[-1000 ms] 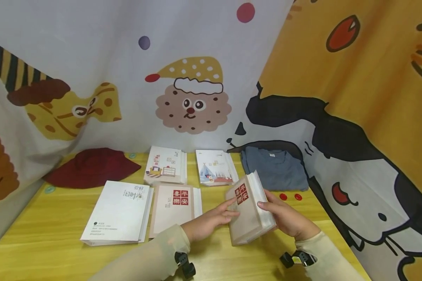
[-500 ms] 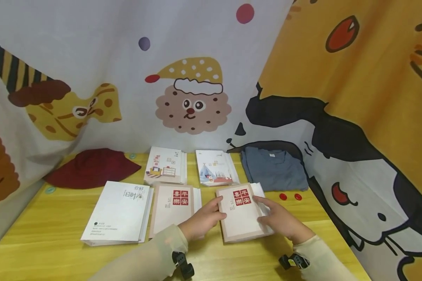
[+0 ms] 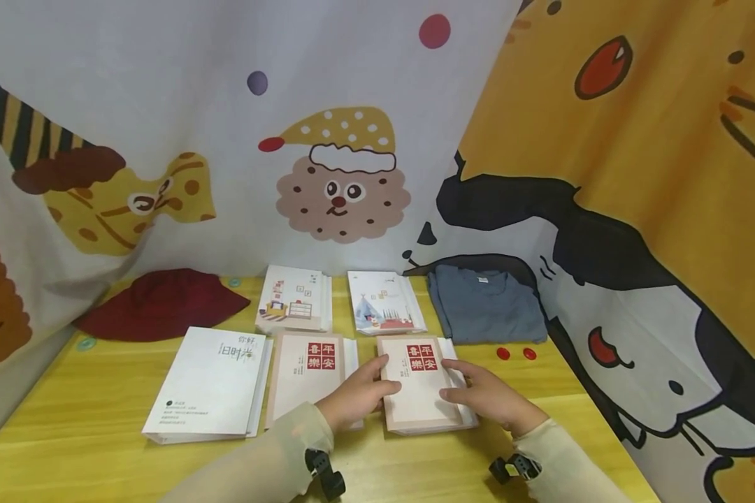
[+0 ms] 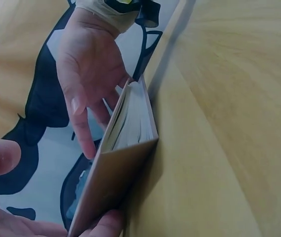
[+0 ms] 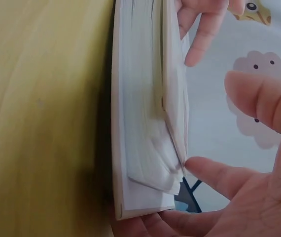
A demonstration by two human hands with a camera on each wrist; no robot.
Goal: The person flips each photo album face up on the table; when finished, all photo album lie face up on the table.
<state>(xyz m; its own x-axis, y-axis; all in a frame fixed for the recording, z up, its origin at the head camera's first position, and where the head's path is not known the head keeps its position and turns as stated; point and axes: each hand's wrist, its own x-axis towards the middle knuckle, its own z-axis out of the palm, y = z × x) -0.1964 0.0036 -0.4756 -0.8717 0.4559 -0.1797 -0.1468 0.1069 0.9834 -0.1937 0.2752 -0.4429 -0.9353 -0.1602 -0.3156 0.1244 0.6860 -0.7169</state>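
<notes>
A beige photo album (image 3: 418, 405) with four red character squares on its cover lies on the yellow table, spine to the left. My left hand (image 3: 355, 397) is at the spine, its thumb raised off the cover in the left wrist view and its fingers touching the spine edge. On the page side is my right hand (image 3: 493, 397); in the right wrist view its thumb (image 5: 259, 101) stands apart, a straight finger touches the cover's edge and the lower fingers reach behind the far end. The pages (image 5: 145, 123) are slightly fanned between the covers.
A matching album (image 3: 305, 398) lies just left, beside a larger white one (image 3: 207, 391). Two illustrated albums (image 3: 289, 307) stand behind, between a dark red hat (image 3: 163, 304) and a folded grey-blue shirt (image 3: 487, 307). Red discs (image 3: 503, 353) lie at right. A printed curtain (image 3: 195, 70) backs the table.
The photo album was tilted up in my right hand; it has come down flat and shifted left. My left hand has moved to its spine, and my right hand has moved left with it.
</notes>
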